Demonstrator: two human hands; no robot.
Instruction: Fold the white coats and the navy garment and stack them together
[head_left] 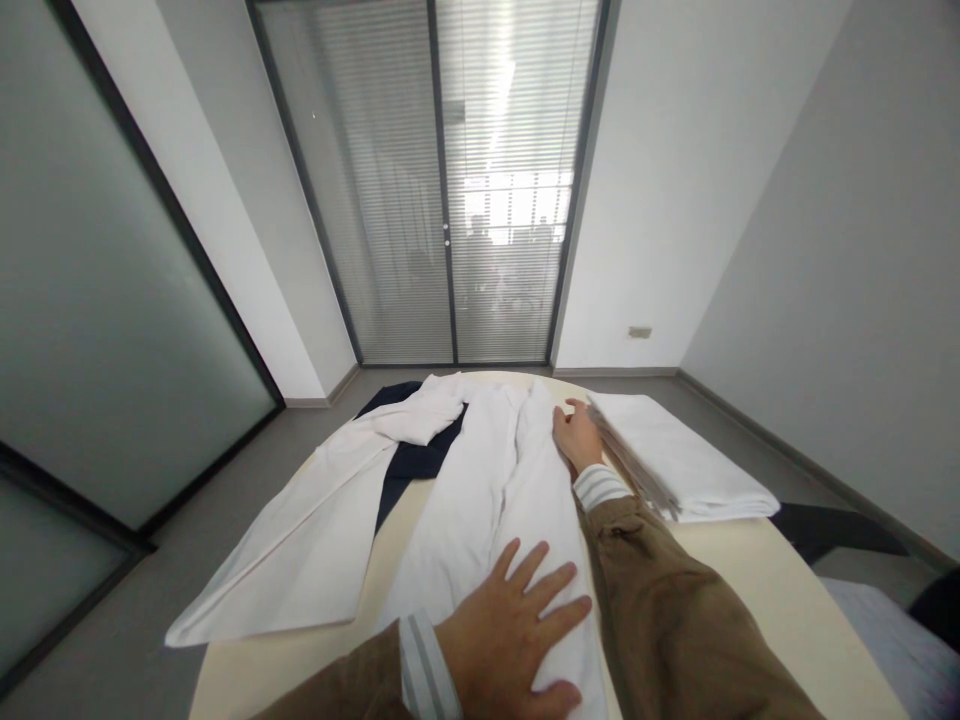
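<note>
A long white garment [480, 500] lies spread lengthwise over the middle of the table, with creases running down it. My left hand [517, 625] rests flat on its near part, palm down and fingers spread. Farther off, my right hand [576, 435] is at the garment's far right edge, its fingers curled in and closed on the cloth there. More white cloth with a sleeve-like part [322, 510] is laid out at the left, hanging past the table edge. Dark navy cloth [420, 455] shows partly from beneath it.
A folded stack of white cloth [675, 450] lies on the right side of the pale round-edged table [787, 600]. Something light-coloured [885, 630] is beyond the right edge. Past the table are grey floor, walls and a glass door with blinds [442, 180].
</note>
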